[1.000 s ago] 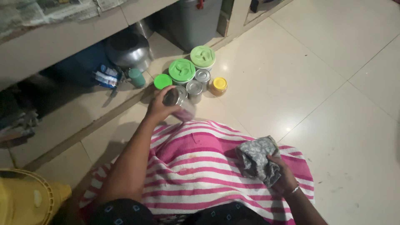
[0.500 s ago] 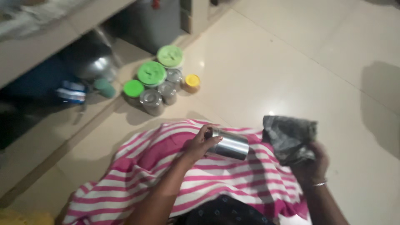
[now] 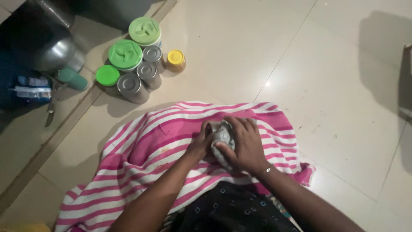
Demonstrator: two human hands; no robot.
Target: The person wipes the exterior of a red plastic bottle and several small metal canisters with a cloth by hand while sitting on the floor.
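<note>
While your hands meet over your lap, the jars sit in a cluster at the far left on the tiled floor (image 3: 240,56): two large green-lidded jars (image 3: 125,54), a small green-lidded jar (image 3: 107,75), a yellow-lidded jar (image 3: 175,58) and three steel tins (image 3: 148,73); all are lidded, so you cannot tell what is in them. Beyond them, further left, stands a steel pot (image 3: 47,47) with a teal cup (image 3: 72,78) just beside it. A pink-and-white striped cloth (image 3: 141,150) covers your lap, and nothing stands between it and the jars. On that cloth, your right hand (image 3: 244,144) presses a grey rag (image 3: 224,136) with fingers curled around it. Your left hand (image 3: 199,144) grips a small steel container (image 3: 211,128), which is nearly hidden under the rag between both sets of fingers.
</note>
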